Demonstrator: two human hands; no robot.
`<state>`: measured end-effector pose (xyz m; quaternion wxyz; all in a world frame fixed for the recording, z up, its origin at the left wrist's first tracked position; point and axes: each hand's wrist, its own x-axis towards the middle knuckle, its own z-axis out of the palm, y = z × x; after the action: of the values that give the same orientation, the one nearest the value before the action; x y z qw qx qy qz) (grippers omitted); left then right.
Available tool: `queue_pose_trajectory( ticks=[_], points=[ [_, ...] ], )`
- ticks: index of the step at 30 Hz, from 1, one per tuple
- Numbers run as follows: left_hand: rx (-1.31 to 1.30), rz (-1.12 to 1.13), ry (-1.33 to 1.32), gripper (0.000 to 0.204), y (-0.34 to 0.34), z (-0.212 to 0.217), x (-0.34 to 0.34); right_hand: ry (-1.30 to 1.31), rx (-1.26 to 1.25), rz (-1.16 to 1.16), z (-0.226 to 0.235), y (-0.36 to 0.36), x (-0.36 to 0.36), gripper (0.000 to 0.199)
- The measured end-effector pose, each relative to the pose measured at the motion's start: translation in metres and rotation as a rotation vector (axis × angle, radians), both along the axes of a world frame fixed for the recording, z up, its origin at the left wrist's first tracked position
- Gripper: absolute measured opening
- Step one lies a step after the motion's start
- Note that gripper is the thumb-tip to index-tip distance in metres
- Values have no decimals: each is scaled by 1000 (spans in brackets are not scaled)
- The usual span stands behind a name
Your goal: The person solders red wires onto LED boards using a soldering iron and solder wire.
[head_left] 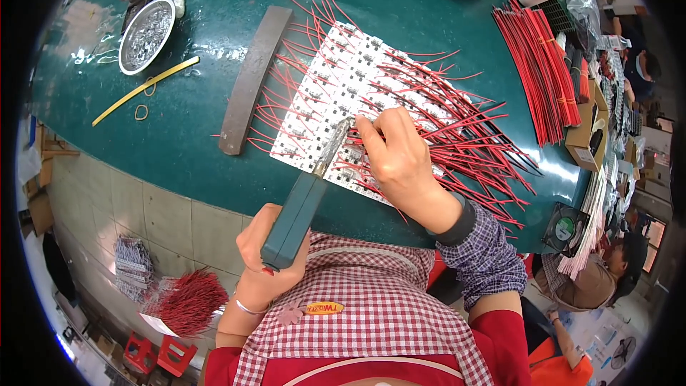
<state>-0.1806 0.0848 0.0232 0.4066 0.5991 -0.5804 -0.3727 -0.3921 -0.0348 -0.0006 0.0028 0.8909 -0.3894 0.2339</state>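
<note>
A white panel of small circuit boards (343,93) lies tilted on the green table, with red wires sticking out past its left edge. A thick spread of red and black wires (479,146) fans out over its right side. My left hand (271,250) is wrapped round the green handle of a soldering iron (294,218). The iron's metal tip reaches the middle of the panel, close to my right fingertips. Over the panel, my right hand (400,161) is closed in a pinch at the tip; the small piece between its fingers is too hidden to name.
A dark metal bar (256,78) lies along the panel's left side. Farther left are a white bowl (170,18) of shiny bits and a yellow strip (146,91). Bundled red wires (536,64) and a small fan (564,227) sit at right. Co-workers (589,279) are beyond.
</note>
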Motion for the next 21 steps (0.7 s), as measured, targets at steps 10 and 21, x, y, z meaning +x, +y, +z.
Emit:
queue_pose_trajectory(
  ticks=[10, 21],
  points=[
    [-143, 3, -77, 19, 10, -7, 8, 12, 2, 1, 2, 0, 1, 30],
    [-56, 15, -50, 24, 6, 2, 2, -53, 22, -8, -3, 0, 0, 30]
  ],
)
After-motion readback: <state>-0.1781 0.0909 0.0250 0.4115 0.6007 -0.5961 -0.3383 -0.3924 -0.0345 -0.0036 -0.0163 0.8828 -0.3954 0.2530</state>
